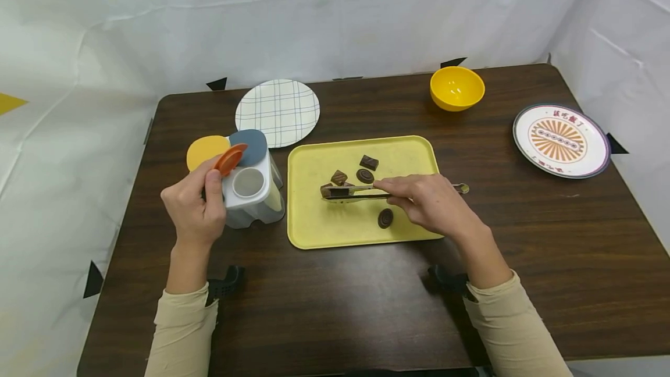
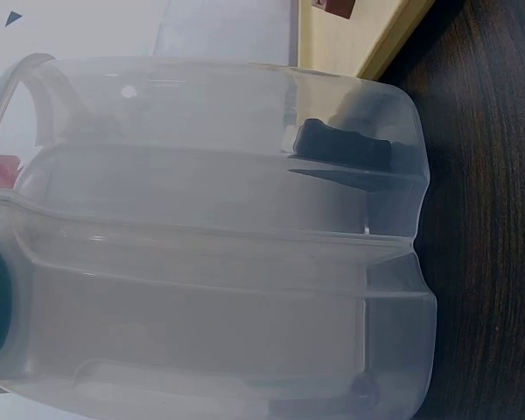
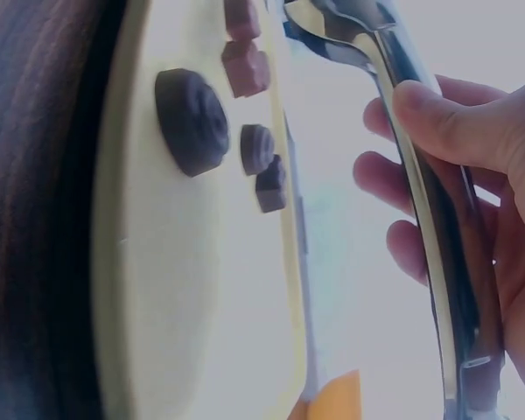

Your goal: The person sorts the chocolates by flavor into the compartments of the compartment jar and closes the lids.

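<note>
Left of the yellow tray (image 1: 319,226), the left hand (image 1: 196,208) pinches the raised orange lid (image 1: 230,160) of a white container (image 1: 253,214). On the tray's nearer half lies a round chocolate (image 1: 385,218). Across the tray's right edge, the right hand (image 1: 431,199) grips metal tongs (image 3: 455,236), their tips among other chocolates (image 1: 339,177); whether they clasp one, I cannot tell. Beyond the tongs, a rectangular chocolate (image 1: 369,162) sits toward the tray's far edge. Farther along the desk (image 1: 314,307), a printed plate (image 1: 561,141) lies right of the tray, a checked plate (image 1: 280,112) behind its left corner and a yellow bowl (image 1: 457,89) behind its right.
</note>
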A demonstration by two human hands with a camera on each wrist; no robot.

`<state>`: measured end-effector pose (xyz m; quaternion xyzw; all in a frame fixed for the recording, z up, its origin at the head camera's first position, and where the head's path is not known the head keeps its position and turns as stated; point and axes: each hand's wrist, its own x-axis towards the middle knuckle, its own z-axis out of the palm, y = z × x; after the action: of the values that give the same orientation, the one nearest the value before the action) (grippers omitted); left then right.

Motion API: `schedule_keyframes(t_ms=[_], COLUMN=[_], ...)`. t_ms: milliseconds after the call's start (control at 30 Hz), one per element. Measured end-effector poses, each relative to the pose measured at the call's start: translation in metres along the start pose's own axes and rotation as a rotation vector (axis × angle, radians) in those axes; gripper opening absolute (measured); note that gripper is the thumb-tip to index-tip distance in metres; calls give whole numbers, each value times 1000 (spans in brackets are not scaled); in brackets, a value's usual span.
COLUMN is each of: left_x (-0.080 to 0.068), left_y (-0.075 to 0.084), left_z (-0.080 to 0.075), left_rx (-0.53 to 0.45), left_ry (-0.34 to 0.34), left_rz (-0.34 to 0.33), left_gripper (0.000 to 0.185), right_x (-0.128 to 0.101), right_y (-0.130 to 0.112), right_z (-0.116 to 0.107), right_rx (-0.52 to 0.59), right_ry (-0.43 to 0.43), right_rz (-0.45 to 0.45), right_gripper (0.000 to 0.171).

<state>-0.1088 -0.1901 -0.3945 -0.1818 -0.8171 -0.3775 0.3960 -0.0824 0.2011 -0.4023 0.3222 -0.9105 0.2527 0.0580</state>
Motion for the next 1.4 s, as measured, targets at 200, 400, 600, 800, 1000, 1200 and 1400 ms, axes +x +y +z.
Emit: schedule_keyframes(t_ms=[200, 400, 600, 800, 1000, 1200, 1400], left_x=[0, 0, 1, 0, 0, 0, -1], left_y=[0, 0, 0, 0, 0, -1, -1], left_z=[1, 0, 0, 0, 1, 1, 1], left_rx=[-7, -6, -9, 3, 0, 1, -1], left_ry=[3, 8, 3, 3, 1, 8, 13], left_rz=[2, 0, -1, 1, 5, 6, 3], left_gripper=[43, 44, 43, 44, 44, 45, 44], right_x=[6, 18, 34, 53, 57, 48, 46], right_y=[-5, -13, -28, -44, -46, -37, -34], right_z=[-4, -8, -12, -15, -14, -5, 17], right_rx=[17, 37, 38, 20, 7, -47, -107], right_ry=[107, 206, 255, 274, 186, -56, -167], right_rz=[-68, -137, -216, -273, -223, -84, -42], right_gripper=[42, 44, 46, 41, 40, 47, 54])
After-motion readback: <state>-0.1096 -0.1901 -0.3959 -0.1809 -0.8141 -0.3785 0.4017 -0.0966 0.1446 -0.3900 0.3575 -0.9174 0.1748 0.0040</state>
